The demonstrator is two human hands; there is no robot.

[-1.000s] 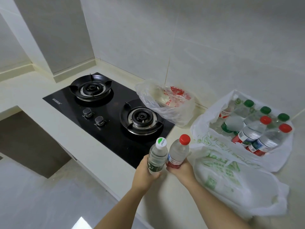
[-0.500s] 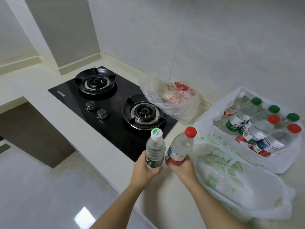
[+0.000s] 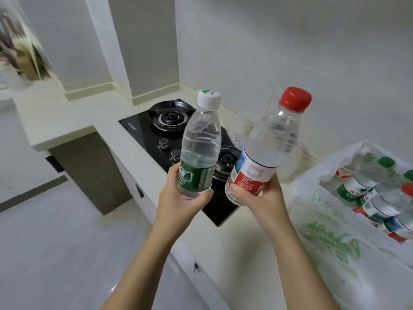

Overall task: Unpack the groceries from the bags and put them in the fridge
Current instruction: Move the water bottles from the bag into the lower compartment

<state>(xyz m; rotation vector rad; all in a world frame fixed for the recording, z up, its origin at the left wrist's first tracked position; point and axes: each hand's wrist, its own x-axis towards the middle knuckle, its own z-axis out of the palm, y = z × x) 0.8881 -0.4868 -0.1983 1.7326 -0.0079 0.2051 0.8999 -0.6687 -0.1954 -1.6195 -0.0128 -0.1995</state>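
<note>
Now our left hand (image 3: pixel 178 199) curls round the green-labelled bottle (image 3: pixel 201 148) and our right hand (image 3: pixel 260 199) round the red-capped bottle (image 3: pixel 268 148), both raised above the table's (image 3: pixel 243 245) front edge; spare bottles (image 3: pixel 366 191) lie in the bag (image 3: pixel 324 238) at its right.

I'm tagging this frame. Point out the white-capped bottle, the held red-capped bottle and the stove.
white-capped bottle (image 3: pixel 201 139): head view, clear body above label.
red-capped bottle (image 3: pixel 272 135): head view, clear body above label.
stove (image 3: pixel 145 133): head view, bare black glass.
</note>
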